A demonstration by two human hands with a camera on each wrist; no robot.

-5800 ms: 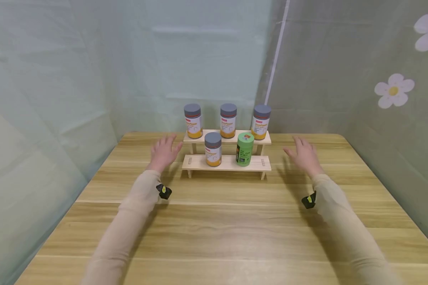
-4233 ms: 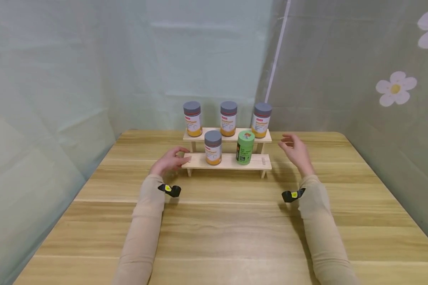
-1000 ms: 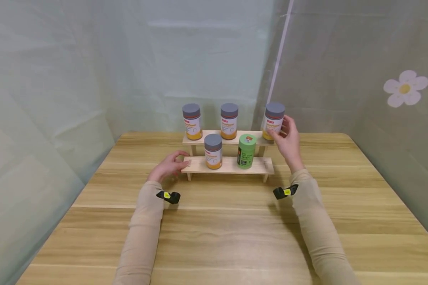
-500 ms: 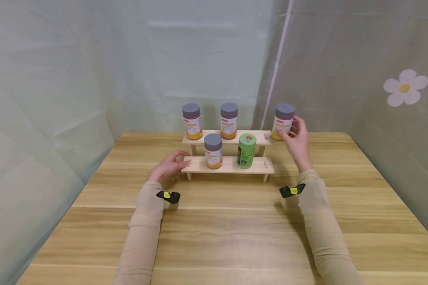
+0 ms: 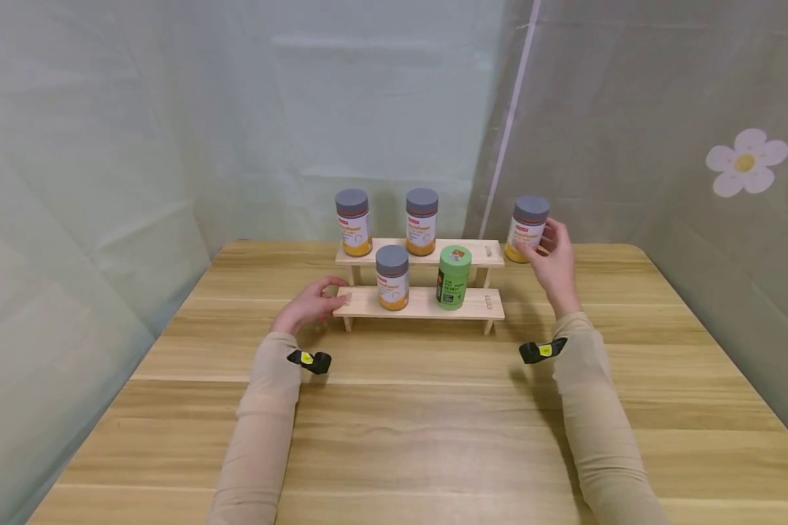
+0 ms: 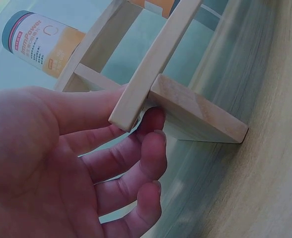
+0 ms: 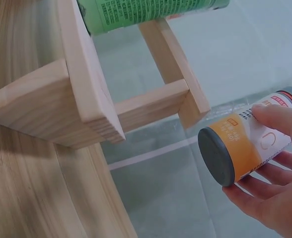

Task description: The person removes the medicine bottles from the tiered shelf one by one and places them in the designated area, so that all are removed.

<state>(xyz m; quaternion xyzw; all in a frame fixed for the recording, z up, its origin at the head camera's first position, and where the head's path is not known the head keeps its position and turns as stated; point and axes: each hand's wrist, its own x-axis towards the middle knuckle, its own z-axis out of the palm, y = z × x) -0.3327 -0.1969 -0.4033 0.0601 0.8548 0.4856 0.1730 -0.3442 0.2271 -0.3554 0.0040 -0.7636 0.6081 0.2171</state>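
Note:
My right hand [image 5: 554, 264] grips a grey-lidded supplement bottle [image 5: 527, 227] with a white and orange label, held in the air just right of the upper shelf. In the right wrist view the bottle's dark base [image 7: 216, 157] shows, apart from the wood. My left hand [image 5: 311, 304] pinches the left end of the lower step of a two-step wooden rack [image 5: 420, 312], thumb on top and fingers curled beneath, as the left wrist view shows. Two like bottles stand on the upper step, at left [image 5: 354, 222] and middle [image 5: 422, 222]. Below are another grey-lidded bottle [image 5: 392, 278] and a green canister [image 5: 454, 278].
The rack stands toward the back of a wood-grain table [image 5: 420, 423]. Behind it hangs a pale cloth backdrop [image 5: 381, 109], with a grey flowered sheet [image 5: 604, 131] on the right. Black wrist cameras sit on both sleeves.
The right hand has taken hold of the upper right bottle and carried it rightward off the rack. Earlier the left hand came to the lower step's left end, and it stays there.

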